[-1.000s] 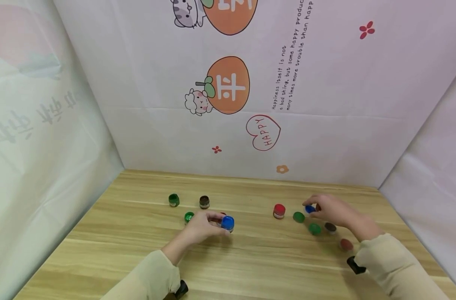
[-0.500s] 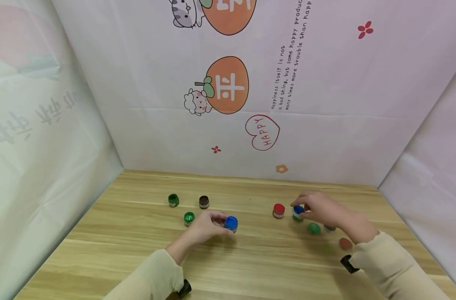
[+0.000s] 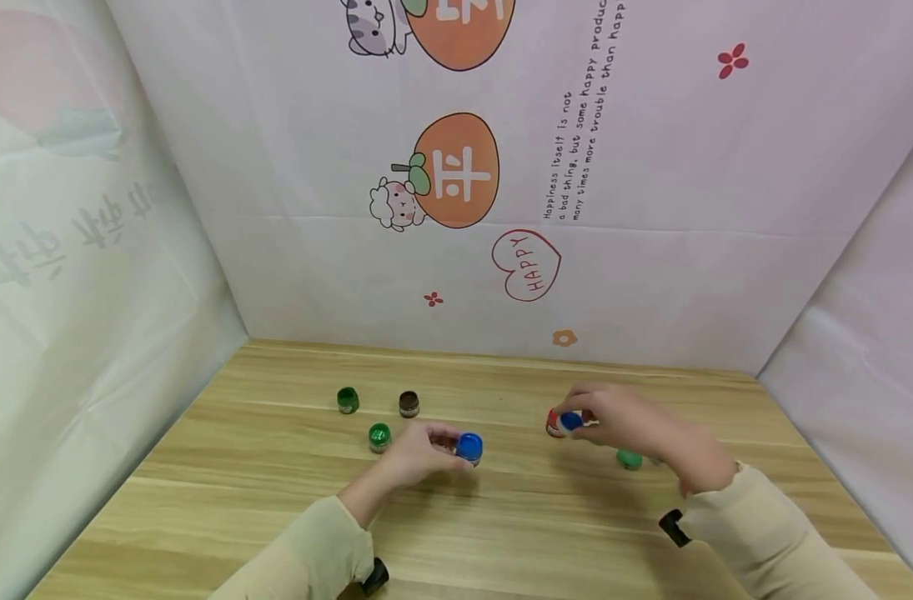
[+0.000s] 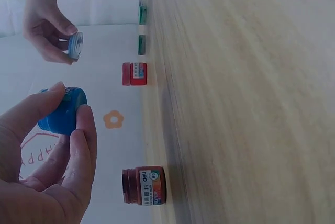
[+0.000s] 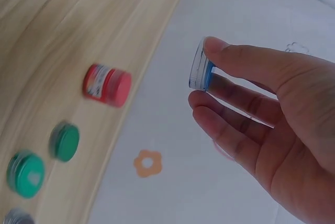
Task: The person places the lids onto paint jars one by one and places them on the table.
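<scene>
My left hand (image 3: 414, 457) pinches an uncapped blue paint jar (image 3: 469, 448) between thumb and fingers, raised off the table in the left wrist view. The thumb and fingertips of my right hand (image 3: 629, 425) hold a blue jar lid (image 5: 201, 67), tilted on edge in the right wrist view. Lid and jar are apart, the lid to the jar's right. Behind the lid in the head view stands a capped red paint jar (image 3: 552, 422). A reddish-brown paint jar (image 4: 149, 186) is mostly hidden behind my left hand in the head view.
To the left stand uncapped jars: dark green (image 3: 348, 400), bright green (image 3: 378, 437) and dark brown (image 3: 408, 404). Loose green lids (image 5: 65, 141) lie right of the red jar, partly under my right arm in the head view. A printed cloth (image 3: 313, 275) rises behind the table.
My right hand has lifted the blue lid from the right side and carried it left past a green lid toward the red jar. My left hand has shifted slightly right with the blue jar.
</scene>
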The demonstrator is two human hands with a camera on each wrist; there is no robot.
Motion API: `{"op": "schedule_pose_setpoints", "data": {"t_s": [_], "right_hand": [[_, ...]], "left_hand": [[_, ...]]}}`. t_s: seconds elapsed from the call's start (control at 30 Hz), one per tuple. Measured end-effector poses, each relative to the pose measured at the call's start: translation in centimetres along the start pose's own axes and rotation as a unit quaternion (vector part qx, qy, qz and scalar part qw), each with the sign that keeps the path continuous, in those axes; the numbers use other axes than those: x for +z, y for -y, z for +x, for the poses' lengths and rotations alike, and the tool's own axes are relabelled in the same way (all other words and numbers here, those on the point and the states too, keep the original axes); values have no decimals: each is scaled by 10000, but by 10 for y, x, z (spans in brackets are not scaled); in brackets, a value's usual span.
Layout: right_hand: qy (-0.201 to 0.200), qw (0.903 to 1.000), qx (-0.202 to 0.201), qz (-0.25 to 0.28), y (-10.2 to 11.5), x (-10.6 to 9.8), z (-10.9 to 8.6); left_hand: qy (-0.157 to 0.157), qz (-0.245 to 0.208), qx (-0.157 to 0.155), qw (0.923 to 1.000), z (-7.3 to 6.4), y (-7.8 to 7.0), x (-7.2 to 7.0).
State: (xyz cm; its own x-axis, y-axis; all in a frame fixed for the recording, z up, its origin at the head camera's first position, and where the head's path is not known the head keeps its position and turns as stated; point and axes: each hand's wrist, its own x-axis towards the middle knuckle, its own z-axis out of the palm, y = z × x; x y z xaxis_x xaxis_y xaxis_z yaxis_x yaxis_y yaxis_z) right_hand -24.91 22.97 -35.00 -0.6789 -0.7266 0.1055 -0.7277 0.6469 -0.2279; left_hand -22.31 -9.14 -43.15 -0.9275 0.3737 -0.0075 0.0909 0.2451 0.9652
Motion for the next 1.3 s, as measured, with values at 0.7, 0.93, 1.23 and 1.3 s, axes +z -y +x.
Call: {"op": "schedule_pose_setpoints", "data": {"t_s": [0.7, 0.93, 1.23, 1.3], "right_hand": [[190, 9966, -656, 451, 47, 3, 38], [173, 9937, -913, 626, 59, 11, 46], [125, 9894, -1257, 719, 66, 19, 52], [143, 9885, -1291, 771, 66, 20, 53]], "left_hand": [[41, 66, 159, 9998, 0, -3, 7], [106, 18, 132, 9999, 1, -3, 8], [219, -32, 56, 9997, 3, -2, 9], [214, -21, 12, 9998, 3, -2, 10]]}}
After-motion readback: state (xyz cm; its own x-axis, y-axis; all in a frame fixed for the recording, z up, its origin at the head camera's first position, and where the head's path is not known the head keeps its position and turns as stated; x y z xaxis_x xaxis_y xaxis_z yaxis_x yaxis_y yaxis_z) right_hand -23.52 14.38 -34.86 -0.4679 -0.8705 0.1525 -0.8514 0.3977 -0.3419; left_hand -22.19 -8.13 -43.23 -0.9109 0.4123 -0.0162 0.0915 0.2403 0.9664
